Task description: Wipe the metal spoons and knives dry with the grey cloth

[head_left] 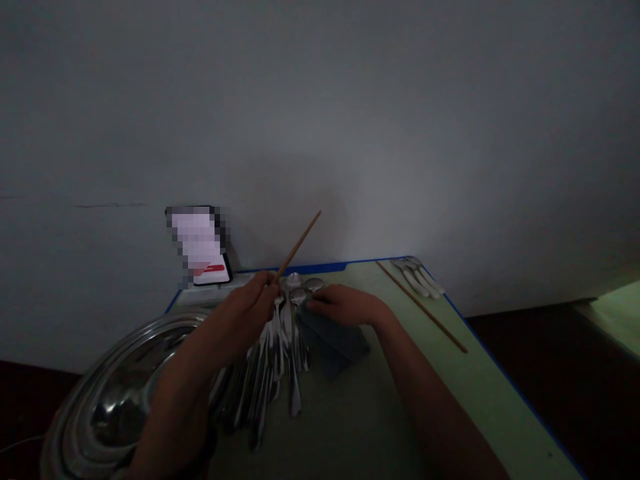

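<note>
My left hand (250,310) is closed round a thin wooden chopstick (300,243) that points up and to the right toward the wall. My right hand (345,305) rests with fingers curled on a dark grey cloth (335,343) and touches the bowls of the metal spoons (300,290). A pile of several spoons (273,373) lies on the green table between my forearms, handles toward me.
A large shiny metal basin (115,400) sits at the table's left front. A phone (200,247) leans against the white wall. A second chopstick (423,307) and a few spoons (420,275) lie at the far right, near the blue table edge (500,373).
</note>
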The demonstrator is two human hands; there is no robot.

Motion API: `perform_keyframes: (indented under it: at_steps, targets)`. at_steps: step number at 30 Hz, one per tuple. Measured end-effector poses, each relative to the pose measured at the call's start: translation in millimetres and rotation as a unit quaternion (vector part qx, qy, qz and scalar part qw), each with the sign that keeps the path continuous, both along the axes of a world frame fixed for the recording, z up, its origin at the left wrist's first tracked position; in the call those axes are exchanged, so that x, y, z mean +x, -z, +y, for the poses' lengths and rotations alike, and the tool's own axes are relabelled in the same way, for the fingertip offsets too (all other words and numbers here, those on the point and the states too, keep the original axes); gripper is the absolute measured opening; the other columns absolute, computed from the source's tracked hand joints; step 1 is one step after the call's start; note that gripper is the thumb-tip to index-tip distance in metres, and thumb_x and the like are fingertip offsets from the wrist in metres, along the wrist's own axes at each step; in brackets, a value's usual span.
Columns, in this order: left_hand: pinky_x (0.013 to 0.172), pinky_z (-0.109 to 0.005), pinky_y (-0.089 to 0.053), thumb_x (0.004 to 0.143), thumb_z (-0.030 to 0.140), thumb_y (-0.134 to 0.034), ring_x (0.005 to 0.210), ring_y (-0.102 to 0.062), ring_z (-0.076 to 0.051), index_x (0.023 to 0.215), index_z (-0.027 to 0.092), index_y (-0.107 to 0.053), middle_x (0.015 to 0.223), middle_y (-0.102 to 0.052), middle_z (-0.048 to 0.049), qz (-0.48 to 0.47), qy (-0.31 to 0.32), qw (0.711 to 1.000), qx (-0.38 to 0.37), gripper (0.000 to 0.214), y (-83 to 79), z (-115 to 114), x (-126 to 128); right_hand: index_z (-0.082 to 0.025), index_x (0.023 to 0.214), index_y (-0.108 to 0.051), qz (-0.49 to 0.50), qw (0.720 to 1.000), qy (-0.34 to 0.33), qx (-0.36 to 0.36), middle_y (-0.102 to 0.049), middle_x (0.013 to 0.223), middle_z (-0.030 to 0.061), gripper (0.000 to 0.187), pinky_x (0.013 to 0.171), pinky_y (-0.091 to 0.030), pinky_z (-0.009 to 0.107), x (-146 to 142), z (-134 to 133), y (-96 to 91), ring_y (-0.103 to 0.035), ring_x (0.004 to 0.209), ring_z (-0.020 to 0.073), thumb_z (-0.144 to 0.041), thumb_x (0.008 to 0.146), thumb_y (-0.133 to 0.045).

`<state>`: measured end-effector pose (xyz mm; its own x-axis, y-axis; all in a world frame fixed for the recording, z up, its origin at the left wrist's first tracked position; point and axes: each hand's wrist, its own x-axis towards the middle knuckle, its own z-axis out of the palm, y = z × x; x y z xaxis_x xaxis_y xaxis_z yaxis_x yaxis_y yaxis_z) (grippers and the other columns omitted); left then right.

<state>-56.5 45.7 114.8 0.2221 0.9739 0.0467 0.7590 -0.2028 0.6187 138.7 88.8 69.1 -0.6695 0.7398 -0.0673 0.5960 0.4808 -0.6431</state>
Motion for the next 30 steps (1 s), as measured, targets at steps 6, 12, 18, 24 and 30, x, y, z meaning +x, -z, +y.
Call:
perform_keyframes:
  at_steps: [6, 12, 18, 24, 30]
  targets:
    - [0.065, -0.033, -0.042, 0.091, 0.032, -0.023, 0.072, -0.059, -0.02, 0.093, 0.017, -0.048, 0.082, -0.061, -0.0071, 0.06, 0.081, 0.994, -0.046, 0.029, 12.7, 2.6, 22.8, -0.016, 0.104, -0.058, 0.285, 0.941, 0.072, -0.167, -0.064, 0.101, 0.0091, 0.03, 0.062, -0.049, 0.024, 13.8, -1.3, -16.5, -0.062, 0.078, 0.0124, -0.033, 0.089, -0.039]
    - [0.06, -0.029, -0.04, 0.092, 0.035, -0.027, 0.07, -0.06, -0.019, 0.099, 0.018, -0.05, 0.081, -0.064, -0.0058, 0.08, 0.168, 0.981, -0.044, 0.03, 19.2, -5.7, 48.9, -0.014, 0.084, -0.056, 0.304, 0.93, 0.187, -0.085, -0.063, 0.08, 0.0054, 0.022, 0.045, -0.042, 0.02, 30.9, -2.1, -29.7, -0.056, 0.058, 0.0091, -0.033, 0.084, -0.045]
    - [0.061, -0.027, -0.041, 0.09, 0.038, -0.033, 0.074, -0.061, -0.019, 0.092, 0.019, -0.058, 0.082, -0.065, -0.0047, 0.12, 0.217, 0.966, -0.076, 0.031, 26.1, -2.8, 44.0, -0.015, 0.086, -0.057, 0.089, 0.938, 0.312, 0.12, -0.061, 0.071, 0.0033, 0.024, 0.055, -0.04, 0.025, 82.8, 1.9, -26.8, -0.052, 0.057, 0.0109, -0.031, 0.086, -0.04]
    - [0.072, -0.032, -0.044, 0.088, 0.036, -0.035, 0.083, -0.059, -0.021, 0.094, 0.018, -0.06, 0.092, -0.063, -0.0073, 0.148, 0.189, 0.969, -0.063, 0.031, 41.2, 6.7, 38.2, -0.014, 0.084, -0.066, -0.184, 0.938, 0.295, -0.005, -0.068, 0.077, 0.0066, 0.018, 0.059, -0.043, 0.024, 115.2, 6.0, -2.8, -0.06, 0.062, 0.0131, -0.025, 0.08, -0.052]
    - [0.08, -0.036, -0.044, 0.086, 0.035, -0.037, 0.091, -0.057, -0.024, 0.098, 0.016, -0.06, 0.1, -0.059, -0.0104, 0.157, 0.197, 0.966, -0.055, 0.032, 47.2, 9.7, 41.0, -0.013, 0.088, -0.066, -0.251, 0.906, 0.339, 0.046, -0.067, 0.089, 0.0137, 0.021, 0.072, -0.043, 0.031, 109.4, 8.6, 24.6, -0.062, 0.087, 0.0227, -0.028, 0.078, -0.055]
